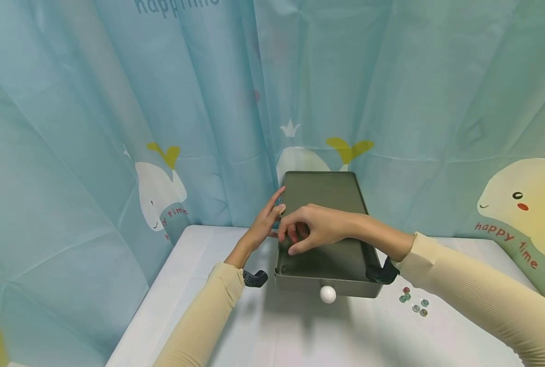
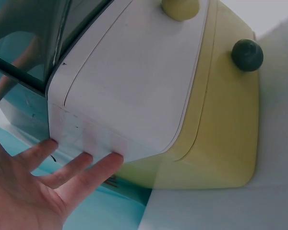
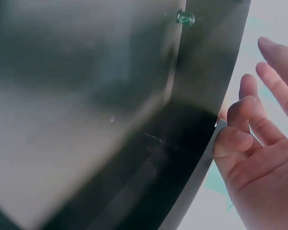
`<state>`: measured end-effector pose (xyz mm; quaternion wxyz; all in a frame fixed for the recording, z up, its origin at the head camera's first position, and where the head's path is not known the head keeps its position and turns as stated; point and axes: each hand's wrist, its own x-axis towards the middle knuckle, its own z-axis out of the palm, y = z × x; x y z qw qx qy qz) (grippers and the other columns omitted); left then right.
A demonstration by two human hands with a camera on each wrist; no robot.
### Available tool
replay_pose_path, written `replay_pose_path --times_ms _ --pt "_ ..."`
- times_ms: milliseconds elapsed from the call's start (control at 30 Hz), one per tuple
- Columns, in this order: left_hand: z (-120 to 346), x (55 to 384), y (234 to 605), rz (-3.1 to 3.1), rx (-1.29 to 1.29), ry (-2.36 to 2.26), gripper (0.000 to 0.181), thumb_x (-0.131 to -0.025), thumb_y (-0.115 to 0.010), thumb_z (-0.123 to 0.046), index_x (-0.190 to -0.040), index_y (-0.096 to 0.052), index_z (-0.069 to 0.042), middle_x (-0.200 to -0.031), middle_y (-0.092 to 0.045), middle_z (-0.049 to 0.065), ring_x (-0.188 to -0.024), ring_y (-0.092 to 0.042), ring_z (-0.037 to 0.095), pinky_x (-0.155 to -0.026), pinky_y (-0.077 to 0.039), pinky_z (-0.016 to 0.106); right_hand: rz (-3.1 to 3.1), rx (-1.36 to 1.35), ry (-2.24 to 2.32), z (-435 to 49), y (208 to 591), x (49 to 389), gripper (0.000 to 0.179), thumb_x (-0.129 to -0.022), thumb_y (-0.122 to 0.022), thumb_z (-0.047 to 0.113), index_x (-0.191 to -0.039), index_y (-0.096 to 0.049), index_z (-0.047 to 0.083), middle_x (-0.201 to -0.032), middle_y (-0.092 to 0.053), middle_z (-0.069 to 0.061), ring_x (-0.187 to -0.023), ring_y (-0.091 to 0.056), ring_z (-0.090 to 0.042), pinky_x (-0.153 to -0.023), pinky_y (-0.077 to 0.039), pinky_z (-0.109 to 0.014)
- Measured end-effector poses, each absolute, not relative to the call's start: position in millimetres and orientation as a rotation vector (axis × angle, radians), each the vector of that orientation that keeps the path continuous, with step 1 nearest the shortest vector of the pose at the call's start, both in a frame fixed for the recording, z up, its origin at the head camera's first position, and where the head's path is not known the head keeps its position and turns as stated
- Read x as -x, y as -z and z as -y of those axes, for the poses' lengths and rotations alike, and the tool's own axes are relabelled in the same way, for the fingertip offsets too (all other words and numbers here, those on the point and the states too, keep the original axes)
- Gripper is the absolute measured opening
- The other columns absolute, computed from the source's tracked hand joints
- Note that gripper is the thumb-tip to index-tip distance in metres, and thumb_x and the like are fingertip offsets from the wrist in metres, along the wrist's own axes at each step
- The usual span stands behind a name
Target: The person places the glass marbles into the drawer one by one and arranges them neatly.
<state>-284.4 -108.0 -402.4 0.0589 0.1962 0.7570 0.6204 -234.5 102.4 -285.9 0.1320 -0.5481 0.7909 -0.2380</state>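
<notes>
My left hand is at the left side of a small drawer unit with a dark green-grey top tray. In the left wrist view its fingertips touch the side by the white drawer, fingers spread and fairly straight. Over the left part of the tray hovers my right hand, its fingers loosely bent and apart from the thumb. Nothing shows between them in the right wrist view. A small green glass bead lies inside the tray by its wall. A white knob sticks out of the tray's front.
Several small glass beads, green, red and clear, lie on the white table right of the unit. Below the white drawer is a yellow drawer with a dark green knob. A blue curtain hangs behind.
</notes>
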Motion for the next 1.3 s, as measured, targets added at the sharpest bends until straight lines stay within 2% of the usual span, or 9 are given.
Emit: replay_pose_path --times_ms 167,400,633,767,1000,1300 --pt "108 283 401 -2.293 -0.586 -1.868 0.062 -0.107 -0.037 -0.045 -0.165 -0.014 -0.040 -0.169 -0.018 0.011 -0.131 -0.052 0.043 -0.081 -0.057 0.058 -2.303 1.582 0.708 -104 284 233 0.025 -0.092 -0.079 0.022 -0.115 -0.072 0.014 -0.082 -0.063 0.010 -0.064 -0.055 -0.010 -0.064 -0.049 -0.027" --pt "108 282 401 -2.301 -0.572 -1.883 0.061 -0.105 -0.040 -0.050 -0.163 -0.019 -0.046 -0.164 -0.028 0.009 -0.127 -0.056 0.039 -0.082 -0.056 0.059 -2.329 1.574 0.748 -110 280 233 0.030 -0.092 -0.078 0.026 -0.119 -0.069 0.016 -0.085 -0.063 0.010 -0.065 -0.057 -0.010 -0.065 -0.051 -0.029" --pt "106 284 402 -2.310 -0.570 -1.893 0.061 -0.105 -0.041 -0.051 -0.163 -0.022 -0.045 -0.168 -0.021 0.005 -0.127 -0.055 0.042 -0.084 -0.055 0.064 -2.387 1.559 0.782 -124 274 231 0.034 -0.091 -0.079 0.029 -0.122 -0.065 0.027 -0.086 -0.063 0.011 -0.066 -0.058 -0.011 -0.065 -0.051 -0.030" --pt "105 283 402 -2.309 -0.559 -1.893 0.061 -0.105 -0.042 -0.050 -0.163 -0.022 -0.046 -0.168 -0.021 0.006 -0.129 -0.053 0.044 -0.083 -0.055 0.065 -2.425 1.525 0.788 -136 269 229 0.037 -0.091 -0.079 0.031 -0.124 -0.064 0.030 -0.089 -0.064 0.011 -0.068 -0.060 -0.012 -0.065 -0.051 -0.032" --pt "105 284 404 -2.289 -0.567 -1.909 0.060 -0.105 -0.042 -0.051 -0.162 -0.021 -0.049 -0.168 -0.022 0.007 -0.128 -0.054 0.044 -0.083 -0.055 0.065 -2.464 1.484 0.839 -159 262 229 0.037 -0.092 -0.079 0.029 -0.126 -0.064 0.028 -0.090 -0.065 0.008 -0.071 -0.062 -0.013 -0.068 -0.054 -0.033" --pt "106 286 407 -2.282 -0.598 -1.920 0.060 -0.106 -0.042 -0.048 -0.162 -0.021 -0.048 -0.168 -0.021 0.006 -0.129 -0.054 0.044 -0.084 -0.054 0.067 -2.544 1.412 0.850 -187 256 229 0.040 -0.092 -0.079 0.026 -0.128 -0.063 0.029 -0.090 -0.066 0.007 -0.068 -0.061 -0.014 -0.065 -0.054 -0.033"
